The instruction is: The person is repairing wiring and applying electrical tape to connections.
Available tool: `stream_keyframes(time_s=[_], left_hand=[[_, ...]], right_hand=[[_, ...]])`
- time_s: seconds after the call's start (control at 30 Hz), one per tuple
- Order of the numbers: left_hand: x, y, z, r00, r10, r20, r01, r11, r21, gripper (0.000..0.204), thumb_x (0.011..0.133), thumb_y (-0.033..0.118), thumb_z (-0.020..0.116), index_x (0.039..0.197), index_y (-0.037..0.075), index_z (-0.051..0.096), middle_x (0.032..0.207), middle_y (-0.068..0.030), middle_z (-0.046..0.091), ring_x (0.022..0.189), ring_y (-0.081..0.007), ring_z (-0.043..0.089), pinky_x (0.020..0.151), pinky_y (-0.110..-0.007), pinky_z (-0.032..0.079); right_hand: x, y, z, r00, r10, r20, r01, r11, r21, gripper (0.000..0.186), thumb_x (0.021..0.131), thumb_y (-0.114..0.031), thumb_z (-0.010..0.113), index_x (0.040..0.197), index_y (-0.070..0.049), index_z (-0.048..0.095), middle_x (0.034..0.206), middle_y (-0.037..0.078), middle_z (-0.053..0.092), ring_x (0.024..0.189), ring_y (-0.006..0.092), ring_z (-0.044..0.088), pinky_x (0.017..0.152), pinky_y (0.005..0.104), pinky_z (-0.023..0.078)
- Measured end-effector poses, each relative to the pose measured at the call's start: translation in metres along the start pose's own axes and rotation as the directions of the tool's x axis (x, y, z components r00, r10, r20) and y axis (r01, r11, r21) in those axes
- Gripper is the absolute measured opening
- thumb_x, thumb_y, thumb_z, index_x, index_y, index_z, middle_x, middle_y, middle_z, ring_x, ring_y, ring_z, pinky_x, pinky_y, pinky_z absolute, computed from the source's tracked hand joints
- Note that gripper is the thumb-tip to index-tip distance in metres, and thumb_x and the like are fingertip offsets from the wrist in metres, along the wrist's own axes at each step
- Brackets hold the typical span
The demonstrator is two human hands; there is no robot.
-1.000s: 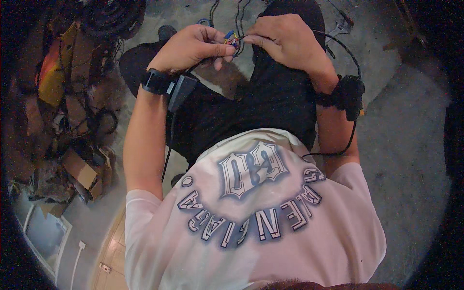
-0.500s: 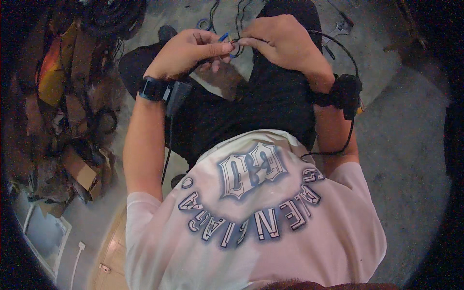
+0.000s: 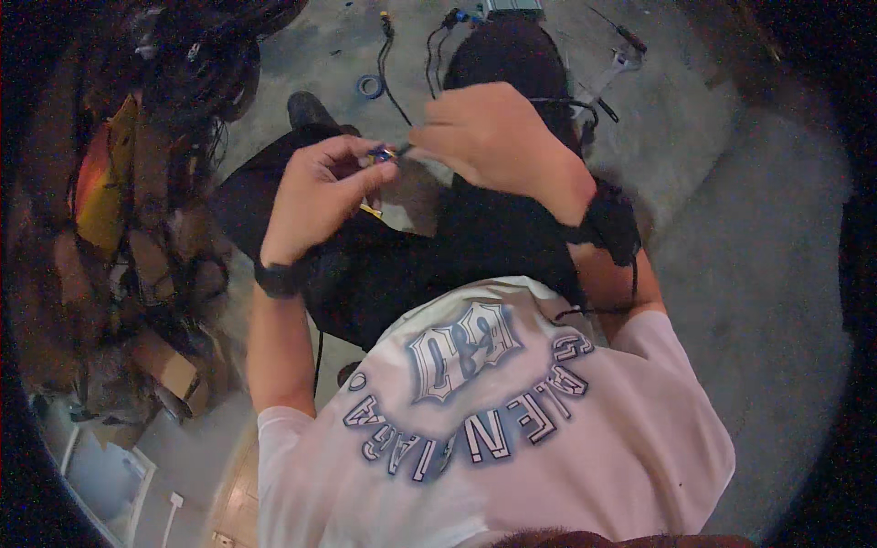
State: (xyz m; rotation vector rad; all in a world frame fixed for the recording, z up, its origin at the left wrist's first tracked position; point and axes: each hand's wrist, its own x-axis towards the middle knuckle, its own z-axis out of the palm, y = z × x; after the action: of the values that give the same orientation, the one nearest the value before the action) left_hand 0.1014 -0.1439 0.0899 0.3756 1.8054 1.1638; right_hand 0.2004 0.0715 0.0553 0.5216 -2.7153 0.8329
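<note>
My left hand [image 3: 315,196] pinches small coloured wire ends [image 3: 384,153] between thumb and fingers, above my crossed legs. Close by on the right, my right hand [image 3: 502,142] is closed, its fingertips on a black cable [image 3: 405,146] that meets the wires. Motion blurs these fingertips, and the exact join between cable and wires is too small to make out. A small yellow piece [image 3: 370,210] shows just below my left hand.
On the concrete floor ahead lie a blue tape roll [image 3: 370,86], black cables with connectors [image 3: 385,50], and a grey box [image 3: 514,9]. An adjustable wrench [image 3: 614,73] and a screwdriver [image 3: 630,38] lie at the far right. Piled cardboard [image 3: 164,361] and black coils stand left.
Both hands have come nearer my body and a little left, still together at the wires. More of the floor ahead shows, with the grey box and cable connectors now in view.
</note>
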Motion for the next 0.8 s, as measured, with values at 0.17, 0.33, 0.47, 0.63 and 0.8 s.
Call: stream_keyframes(time_s=[0.17,0.33,0.47,0.63,0.8], left_hand=[[0.024,0.008,0.039,0.997,0.036,0.073,-0.032,0.998,-0.053,0.03,0.086,0.012,0.074,0.114,0.003,0.068,0.085,-0.0019,0.067,0.066,-0.0077,0.06,0.061,-0.023,0.048],[0.023,0.026,0.047,0.983,0.077,0.166,-0.082,0.996,0.026,0.026,0.087,0.009,0.071,0.111,0.001,0.069,0.087,-0.0052,0.067,0.064,-0.0092,0.061,0.059,-0.024,0.048],[0.011,0.053,0.052,0.985,0.093,0.147,-0.106,0.991,0.085,0.022,0.086,0.007,0.071,0.107,-0.001,0.069,0.083,-0.0059,0.067,0.063,-0.009,0.062,0.057,-0.024,0.047],[0.0,0.052,0.054,0.987,0.037,0.157,-0.049,0.996,0.073,0.02,0.085,0.005,0.071,0.104,-0.002,0.07,0.081,-0.0055,0.068,0.061,-0.0084,0.061,0.057,-0.023,0.046],[0.005,0.042,0.055,0.986,-0.093,0.142,0.092,0.996,0.011,0.022,0.083,0.001,0.071,0.105,-0.001,0.069,0.082,-0.0052,0.068,0.06,-0.0084,0.061,0.048,-0.02,0.04]], right_hand=[[-0.038,0.026,-0.03,0.997,0.02,0.07,-0.016,0.998,-0.053,0.014,0.081,-0.024,0.064,0.088,-0.013,0.067,0.075,0.006,0.06,0.075,0.0287,0.064,0.062,0.0424,0.051],[-0.056,0.02,-0.049,0.966,-0.015,-0.257,0.002,0.999,-0.049,0.024,0.072,-0.013,0.074,0.096,-0.014,0.071,0.09,0.004,0.063,0.09,0.0243,0.061,0.075,0.0382,0.05],[-0.084,0.013,-0.084,0.918,0.119,-0.378,-0.145,0.989,-0.04,0.03,0.074,-0.01,0.076,0.104,-0.012,0.072,0.099,0.008,0.065,0.093,0.0251,0.062,0.08,0.0381,0.05],[-0.143,0.031,-0.071,0.196,0.757,-0.624,-0.509,0.622,0.595,0.02,0.094,-0.013,0.063,0.106,0.0,0.069,0.093,0.004,0.066,0.085,0.0137,0.06,0.076,0.0285,0.048],[-0.236,0.108,-0.014,-0.036,0.899,-0.436,-0.58,0.337,0.742,0.024,0.097,-0.019,0.059,0.109,-0.001,0.069,0.09,0.002,0.066,0.081,0.0088,0.057,0.072,0.0243,0.045]])
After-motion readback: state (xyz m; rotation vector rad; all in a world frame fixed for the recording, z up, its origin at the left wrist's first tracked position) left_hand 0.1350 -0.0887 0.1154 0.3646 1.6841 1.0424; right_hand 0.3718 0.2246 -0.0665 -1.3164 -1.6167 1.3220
